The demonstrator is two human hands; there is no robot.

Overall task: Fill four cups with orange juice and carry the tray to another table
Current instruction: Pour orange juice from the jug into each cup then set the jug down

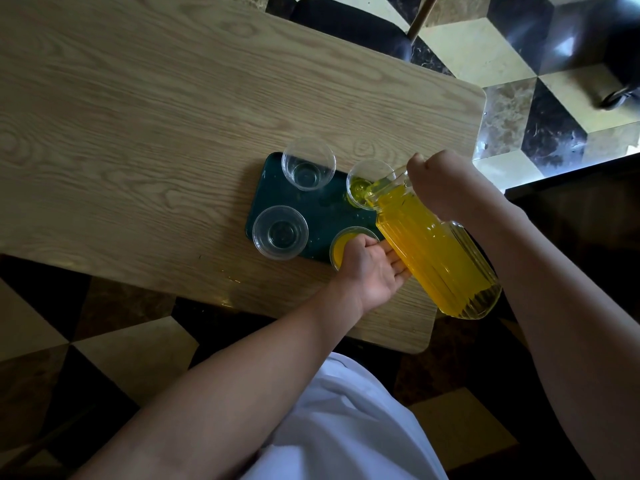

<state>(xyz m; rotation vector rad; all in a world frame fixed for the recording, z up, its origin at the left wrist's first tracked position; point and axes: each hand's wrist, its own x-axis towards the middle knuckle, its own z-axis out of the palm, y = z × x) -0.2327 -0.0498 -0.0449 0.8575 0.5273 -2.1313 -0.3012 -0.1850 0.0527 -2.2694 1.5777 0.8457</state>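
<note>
We look down on a pale wood-grain bench (173,109) that fills most of the view, with a checkered floor (502,57) of dark and cream tiles around it and a dark chair (349,26) at its far side. Our white garment (346,420) shows at the bottom edge.

Near the bench's right end lies a dark green tray (313,209) carrying four clear cups. A ribbed glass pitcher (436,251) full of orange juice is tilted over the tray's right side, its mouth just over the far right cup (367,183), which holds a little juice at the bottom. Our right hand (446,185) has its grip closed round the pitcher's handle, fingers curled. Our left hand (372,268) supports the lower side of the pitcher with its fingers fairly straight, palm turned up towards us, so that grip is open rather than clenched.

The near right cup (341,245) is full of juice and partly hidden by our left hand. The far left cup (308,164) and the near left cup (280,233) are both empty and upright. A small wet patch (232,279) glints on the bench near its front edge, just beside the tray.
</note>
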